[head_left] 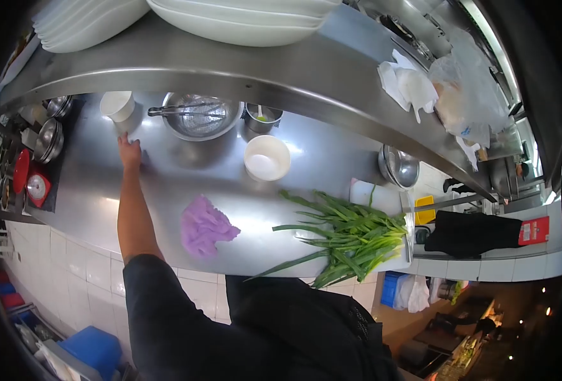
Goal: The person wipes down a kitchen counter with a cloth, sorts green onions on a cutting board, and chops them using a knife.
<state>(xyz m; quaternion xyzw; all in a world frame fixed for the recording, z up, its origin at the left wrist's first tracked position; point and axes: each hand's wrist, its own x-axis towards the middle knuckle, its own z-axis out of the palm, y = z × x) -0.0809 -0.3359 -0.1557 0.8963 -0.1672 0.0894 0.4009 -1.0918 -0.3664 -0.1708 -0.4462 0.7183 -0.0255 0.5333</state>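
My left hand (pixel 129 152) is stretched out over the steel table with its fingers apart and nothing in them. Just beyond its fingertips stands a white tub (pixel 117 105), and a small gap seems to lie between them. A crumpled purple cloth (pixel 207 226) lies closer to my body, right of my forearm. A second white tub (pixel 267 158), open at the top, stands near the middle. Long green scallions (pixel 351 232) are heaped at the right, partly over a white board (pixel 379 194). My right hand does not show.
A steel bowl (pixel 195 130) holds a strainer and tongs, beside a small metal pot (pixel 263 117). An overhead steel shelf (pixel 230 79) carries stacked white plates (pixel 249 28). A red scale (pixel 37 187) is at left; steel bowls (pixel 403 168) and a knife (pixel 409 228) are at right.
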